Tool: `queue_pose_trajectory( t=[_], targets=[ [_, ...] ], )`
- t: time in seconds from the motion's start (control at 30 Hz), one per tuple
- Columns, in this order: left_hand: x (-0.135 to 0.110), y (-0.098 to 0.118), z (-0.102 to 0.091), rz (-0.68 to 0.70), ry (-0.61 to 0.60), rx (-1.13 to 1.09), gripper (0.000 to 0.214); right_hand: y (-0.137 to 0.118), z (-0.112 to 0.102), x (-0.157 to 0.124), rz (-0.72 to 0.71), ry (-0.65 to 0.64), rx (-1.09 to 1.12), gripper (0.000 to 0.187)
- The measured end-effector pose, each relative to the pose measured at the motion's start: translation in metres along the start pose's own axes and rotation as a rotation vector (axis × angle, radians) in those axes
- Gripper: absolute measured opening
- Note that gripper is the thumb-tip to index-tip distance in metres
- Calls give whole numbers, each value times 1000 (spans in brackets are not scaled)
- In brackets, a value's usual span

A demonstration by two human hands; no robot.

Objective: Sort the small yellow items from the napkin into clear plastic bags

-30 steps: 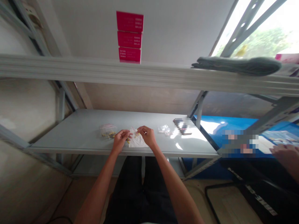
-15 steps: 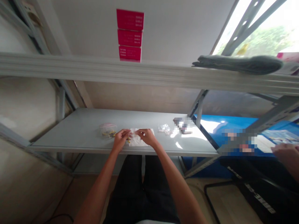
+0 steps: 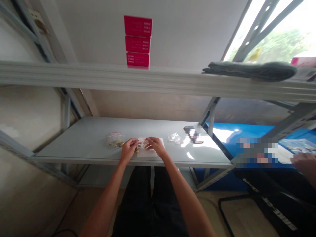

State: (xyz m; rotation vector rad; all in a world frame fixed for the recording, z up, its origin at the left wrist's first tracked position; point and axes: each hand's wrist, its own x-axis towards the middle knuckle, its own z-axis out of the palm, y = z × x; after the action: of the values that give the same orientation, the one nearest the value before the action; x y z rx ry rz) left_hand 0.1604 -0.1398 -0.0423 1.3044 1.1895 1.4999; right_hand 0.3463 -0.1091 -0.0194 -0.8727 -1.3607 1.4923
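Note:
Over a white sheet [image 3: 150, 153] near the shelf's front edge, my left hand [image 3: 128, 149] and my right hand [image 3: 156, 144] face each other. Between their fingertips is a small clear plastic bag [image 3: 142, 139] with a bit of yellow showing at it. My left fingers are pinched on one side of the bag; the bent right fingers hold its other side, though their tips are hard to make out. Small yellow pieces [image 3: 137, 151] lie beside my left hand. Left of that hand rests a zip bag [image 3: 115, 140] with more yellow pieces inside.
Clear plastic bags [image 3: 174, 138] lie on the grey shelf [image 3: 81, 141], right of the sheet. An upper shelf beam [image 3: 103, 77] crosses ahead, with pink boxes [image 3: 138, 44] and a folded grey cloth [image 3: 249, 70] above. Another person's hand [image 3: 304, 164] is at the blue table [image 3: 227, 133].
My hands have parted slightly, and the right fingers have spread a little. More of the small bag and a bit of yellow now show between them. The view has shifted slightly.

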Motion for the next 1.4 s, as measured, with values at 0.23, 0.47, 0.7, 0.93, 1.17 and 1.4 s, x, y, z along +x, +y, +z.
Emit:
queue_pose_trajectory(
  t=[0.23, 0.47, 0.7, 0.93, 1.17, 1.4],
  targets=[
    [-1, -1, 2, -26, 5, -16, 44, 5, -1, -2, -82, 26, -121, 44],
    [-2, 7, 1, -56, 25, -207, 48, -17, -3, -7, -317, 160, -380, 25],
    [-2, 10, 0, -26, 25, -160, 46, -53, -5, -17, -366, 218, -481, 20],
    [-1, 4, -5, 33, -26, -153, 43, -35, 2, -15, -217, 103, -148, 27],
    [-3, 7, -4, 19, -14, -134, 33, 13, 22, -13, -115, 197, 29, 38],
    [-5, 13, -2, -20, -23, -159, 36, 16, 21, -18, -267, 201, -155, 39]
  ],
)
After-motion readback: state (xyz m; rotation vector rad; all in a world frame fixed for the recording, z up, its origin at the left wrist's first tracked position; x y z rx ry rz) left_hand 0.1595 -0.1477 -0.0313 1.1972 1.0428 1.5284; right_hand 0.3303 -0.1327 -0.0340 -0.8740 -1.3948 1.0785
